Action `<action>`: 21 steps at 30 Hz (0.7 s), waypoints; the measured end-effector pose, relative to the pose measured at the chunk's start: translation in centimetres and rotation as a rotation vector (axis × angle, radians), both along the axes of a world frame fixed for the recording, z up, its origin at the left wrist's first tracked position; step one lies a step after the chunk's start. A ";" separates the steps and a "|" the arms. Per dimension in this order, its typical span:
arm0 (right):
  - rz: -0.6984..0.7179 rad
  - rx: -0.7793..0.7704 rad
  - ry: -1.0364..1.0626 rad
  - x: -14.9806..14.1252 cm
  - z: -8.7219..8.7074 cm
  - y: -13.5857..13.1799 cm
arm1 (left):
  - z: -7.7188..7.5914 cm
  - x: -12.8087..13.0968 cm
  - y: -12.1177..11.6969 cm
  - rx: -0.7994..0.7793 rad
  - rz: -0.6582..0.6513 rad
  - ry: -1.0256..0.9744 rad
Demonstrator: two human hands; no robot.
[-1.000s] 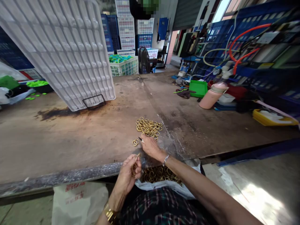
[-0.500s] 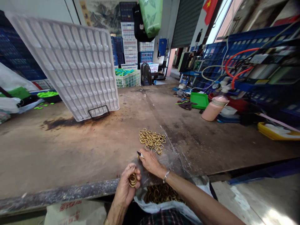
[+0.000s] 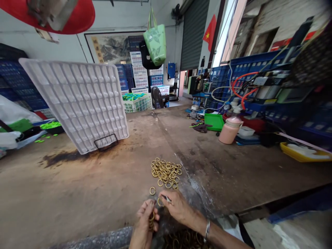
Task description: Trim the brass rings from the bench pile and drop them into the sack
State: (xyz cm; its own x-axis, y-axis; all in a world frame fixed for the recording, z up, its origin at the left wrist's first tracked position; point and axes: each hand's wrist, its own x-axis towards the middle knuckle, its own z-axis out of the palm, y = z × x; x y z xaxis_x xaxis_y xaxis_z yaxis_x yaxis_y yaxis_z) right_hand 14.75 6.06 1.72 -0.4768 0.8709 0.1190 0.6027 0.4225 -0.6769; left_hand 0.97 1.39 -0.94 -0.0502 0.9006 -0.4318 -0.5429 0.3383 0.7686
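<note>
My left hand, at the bench's near edge, is closed around several brass-coloured rings stacked in its fingers. Just right of it, my right hand is closed on a small slim tool that looks like a short blade, mostly covered by the fingers. One brass ring shows at the right fingertips, close to the left thumb. A single loose ring lies on the bench beyond both hands. Farther off is a pile of rings. Below my right wrist, more rings fill a bag at my lap.
A ribbed pale plastic tray leans upright in a black wire stand on the wooden bench. To the right are a pink bottle, a green tray and a yellow tray. A red lamp shade hangs upper left.
The camera view has tilted up, so everything sits lower. My right hand has drawn back beside my left, with a ring at its fingertips. A lone ring now shows apart from the pile.
</note>
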 end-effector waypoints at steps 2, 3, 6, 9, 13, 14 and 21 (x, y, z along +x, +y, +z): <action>0.024 0.022 -0.010 0.2 0.3 -0.3 | -0.5 0.6 0.1 0.039 -0.045 0.083; 0.038 0.034 -0.007 0.2 0.3 -0.4 | -0.8 0.8 0.1 0.057 -0.067 0.116; 0.029 0.032 0.032 0.2 0.1 -0.4 | -0.9 1.2 0.3 0.074 -0.098 0.229; -0.080 -0.091 0.128 0.1 -0.4 -0.2 | 0.0 1.3 0.2 0.100 -0.069 0.403; -0.123 -0.341 0.313 0.4 -0.9 -0.2 | 1.9 1.8 -0.3 0.318 -0.011 0.642; -0.110 -0.406 0.351 0.6 -0.9 -0.2 | 2.2 1.9 -0.5 0.362 -0.004 0.676; -0.163 -0.546 0.426 1.1 -0.2 -0.8 | 2.3 2.3 -1.0 0.323 -0.062 0.637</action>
